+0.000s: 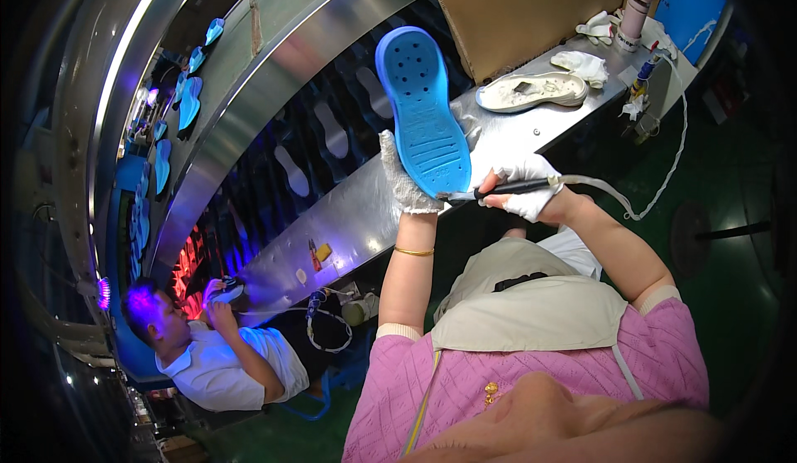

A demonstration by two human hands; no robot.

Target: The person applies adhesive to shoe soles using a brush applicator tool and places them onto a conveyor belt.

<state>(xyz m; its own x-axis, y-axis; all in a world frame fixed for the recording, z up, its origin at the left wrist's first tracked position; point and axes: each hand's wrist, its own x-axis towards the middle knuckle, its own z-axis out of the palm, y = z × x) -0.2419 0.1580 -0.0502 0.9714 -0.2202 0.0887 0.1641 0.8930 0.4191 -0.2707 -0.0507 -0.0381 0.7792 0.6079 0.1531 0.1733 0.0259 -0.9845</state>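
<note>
Above the desk, the sole seems partway through brushing, what remains unclear, left fingers cupped round it, right fingers pinched on the brush touching it.

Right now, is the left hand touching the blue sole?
Touching: the head view shows the gloved left hand against the blue sole along its left edge.

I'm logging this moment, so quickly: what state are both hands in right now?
Left hand: holding the blue sole.
Right hand: closed around the black-handled brush, its tip at the sole's near end.
</note>
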